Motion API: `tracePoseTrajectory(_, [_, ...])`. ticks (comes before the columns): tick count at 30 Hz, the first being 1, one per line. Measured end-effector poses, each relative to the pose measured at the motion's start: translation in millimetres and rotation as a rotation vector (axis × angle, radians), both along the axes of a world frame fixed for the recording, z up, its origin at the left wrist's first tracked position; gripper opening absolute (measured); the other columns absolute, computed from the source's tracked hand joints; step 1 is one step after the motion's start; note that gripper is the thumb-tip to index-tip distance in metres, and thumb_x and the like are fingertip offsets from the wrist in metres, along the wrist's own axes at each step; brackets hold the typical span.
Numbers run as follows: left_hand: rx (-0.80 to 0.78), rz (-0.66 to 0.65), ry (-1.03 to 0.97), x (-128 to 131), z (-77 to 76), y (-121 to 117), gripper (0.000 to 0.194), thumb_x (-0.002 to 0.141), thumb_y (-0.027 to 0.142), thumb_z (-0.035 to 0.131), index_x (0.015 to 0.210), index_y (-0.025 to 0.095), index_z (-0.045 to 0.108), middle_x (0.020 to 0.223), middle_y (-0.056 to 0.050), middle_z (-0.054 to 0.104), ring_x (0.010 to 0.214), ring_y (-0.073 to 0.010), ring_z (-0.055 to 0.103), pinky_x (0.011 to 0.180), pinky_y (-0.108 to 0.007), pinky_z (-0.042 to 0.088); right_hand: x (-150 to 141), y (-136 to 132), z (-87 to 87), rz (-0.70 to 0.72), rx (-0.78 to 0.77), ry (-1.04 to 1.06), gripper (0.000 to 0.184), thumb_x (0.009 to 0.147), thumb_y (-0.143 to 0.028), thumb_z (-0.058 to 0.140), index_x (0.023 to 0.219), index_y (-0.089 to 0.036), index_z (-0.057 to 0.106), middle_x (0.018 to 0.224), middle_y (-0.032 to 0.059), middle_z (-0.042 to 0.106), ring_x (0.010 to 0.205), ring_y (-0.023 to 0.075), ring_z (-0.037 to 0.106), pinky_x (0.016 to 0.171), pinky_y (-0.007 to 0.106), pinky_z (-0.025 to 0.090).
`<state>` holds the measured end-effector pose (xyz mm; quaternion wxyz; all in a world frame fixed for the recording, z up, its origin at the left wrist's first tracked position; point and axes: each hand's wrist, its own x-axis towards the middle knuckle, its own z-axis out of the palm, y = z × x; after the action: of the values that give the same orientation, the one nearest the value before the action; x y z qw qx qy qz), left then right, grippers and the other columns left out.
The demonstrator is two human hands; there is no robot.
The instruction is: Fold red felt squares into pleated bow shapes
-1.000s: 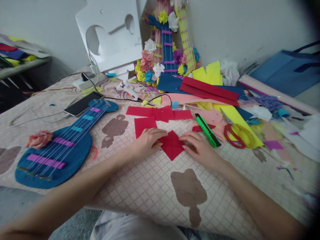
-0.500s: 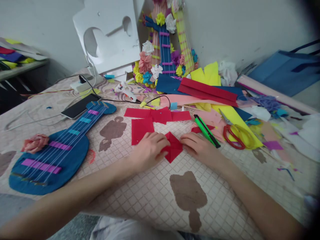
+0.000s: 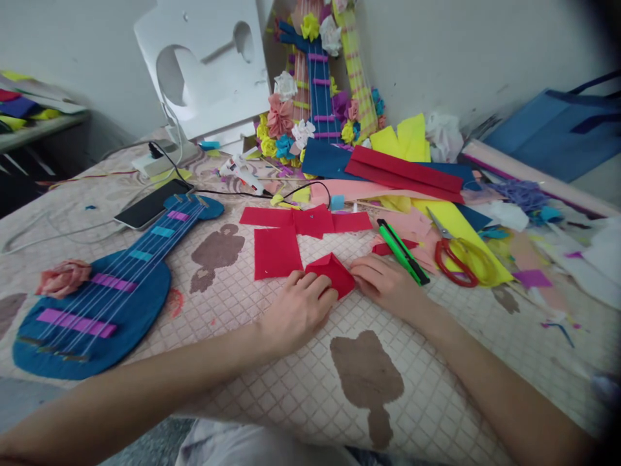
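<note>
A folded piece of red crepe paper [image 3: 336,274] lies on the patterned tablecloth in front of me, its upper edge slightly raised. My left hand [image 3: 303,303] has its fingers curled over the paper's lower left side. At the right corner, my right hand [image 3: 383,281] pinches the same paper with fingers together; the thumb is partly hidden. A flat red square [image 3: 277,254] rests just beyond my left hand. Further off are red strips [image 3: 310,222] laid in a row. A green utility knife [image 3: 402,251] lies beside my right hand.
A blue paper guitar [image 3: 116,291] with a pink flower fills the left side, near a phone [image 3: 150,206]. A glue gun [image 3: 245,176] and its black cable lie behind. Red-and-yellow-handled scissors [image 3: 456,262] and coloured paper scraps are on the right. Decorated guitars [image 3: 323,90] stand at the back.
My left hand has shifted down toward me across the red paper, uncovering more of the square. The folded paper's lower point is now covered or folded up. My right hand stays at its corner.
</note>
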<state>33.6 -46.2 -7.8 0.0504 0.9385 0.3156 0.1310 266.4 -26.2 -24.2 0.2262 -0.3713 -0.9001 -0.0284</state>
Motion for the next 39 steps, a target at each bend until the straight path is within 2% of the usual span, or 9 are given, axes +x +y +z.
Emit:
tracePoseTrajectory(7, [-0.1,-0.011,-0.137,-10.4,2.9,5.4,0.015,0.087,0.029,0.057,0.092,0.016,0.061,0.103,-0.006,0.06,0.092,-0.0213,0.054,0.081,-0.036,0.04,4.1,-3.1,-1.0,-0.01,-0.024,-0.008,0.027,0.088,-0.012,0.052,0.114,-0.018,0.058,0.112,0.0083,0.063,0.101,0.0214,0.059,0.088,0.039,0.05])
tracePoseTrajectory(11, [-0.188,-0.024,-0.194,-12.6,-2.0,10.9,0.014,0.09,0.023,0.052,0.087,0.017,0.064,0.094,-0.004,0.062,0.088,-0.0189,0.055,0.08,-0.035,0.041,4.4,-1.8,-0.4,0.023,-0.047,-0.024,0.029,0.088,-0.011,0.051,0.114,-0.019,0.06,0.116,0.0077,0.064,0.105,0.0216,0.058,0.092,0.041,0.049])
tracePoseTrajectory(18, [-0.378,0.008,-0.426,-12.2,-5.7,21.3,0.011,0.083,0.01,0.054,0.079,0.015,0.063,0.085,-0.003,0.062,0.077,-0.0137,0.056,0.072,-0.027,0.046,3.7,-2.1,2.2,0.016,-0.077,-0.034,0.03,0.088,-0.009,0.05,0.114,-0.018,0.062,0.114,0.0082,0.065,0.107,0.0225,0.058,0.092,0.041,0.05])
tracePoseTrajectory(21, [-0.338,0.132,-0.53,-13.9,-5.2,25.4,0.01,0.084,0.01,0.052,0.084,0.015,0.061,0.088,-0.005,0.061,0.076,-0.0133,0.056,0.069,-0.026,0.048,4.8,-2.1,1.4,0.007,-0.066,-0.044,0.031,0.088,-0.009,0.049,0.115,-0.018,0.062,0.116,0.0075,0.065,0.106,0.0216,0.059,0.091,0.04,0.051])
tracePoseTrajectory(23, [-0.229,0.189,-0.534,-16.3,-6.2,29.2,0.013,0.085,0.011,0.051,0.093,0.015,0.061,0.096,-0.007,0.062,0.087,-0.0169,0.057,0.079,-0.032,0.048,5.2,-1.5,0.2,-0.009,-0.051,-0.051,0.031,0.088,-0.009,0.049,0.115,-0.019,0.062,0.117,0.0072,0.065,0.105,0.0211,0.06,0.09,0.039,0.052])
tracePoseTrajectory(27, [-0.132,0.13,-0.385,-20.7,-11.4,36.3,0.026,0.089,0.013,0.047,0.111,0.018,0.06,0.112,-0.008,0.064,0.103,-0.0225,0.056,0.089,-0.042,0.044,5.4,0.6,-2.4,-0.013,-0.025,-0.092,0.038,0.088,-0.007,0.049,0.121,-0.02,0.06,0.124,0.0064,0.063,0.109,0.0215,0.059,0.094,0.04,0.05])
tracePoseTrajectory(30, [-0.17,0.085,-0.328,-22.0,-15.0,39.4,0.024,0.089,0.013,0.046,0.104,0.019,0.064,0.111,-0.006,0.066,0.101,-0.0223,0.057,0.088,-0.043,0.045,5.6,0.6,-1.6,0.009,-0.026,-0.11,0.041,0.087,-0.005,0.048,0.123,-0.021,0.059,0.126,0.0054,0.062,0.112,0.0213,0.058,0.096,0.04,0.049])
tracePoseTrajectory(34, [-0.197,0.091,-0.396,-21.8,-17.2,42.1,0.021,0.087,0.012,0.048,0.095,0.019,0.066,0.109,-0.007,0.065,0.099,-0.021,0.059,0.087,-0.041,0.047,6.0,-1.3,2.5,-0.013,-0.025,-0.076,0.039,0.088,-0.004,0.047,0.122,-0.018,0.06,0.124,0.0068,0.063,0.111,0.0198,0.059,0.097,0.04,0.048])
tracePoseTrajectory(39, [-0.225,0.092,-0.505,-21.1,-18.7,45.8,0.025,0.086,0.009,0.046,0.103,0.016,0.063,0.109,-0.009,0.064,0.1,-0.0198,0.06,0.089,-0.04,0.049,4.2,-0.3,3.7,0.022,-0.032,-0.111,0.045,0.087,-0.003,0.047,0.128,-0.02,0.056,0.13,0.0054,0.059,0.111,0.0203,0.057,0.096,0.042,0.049])
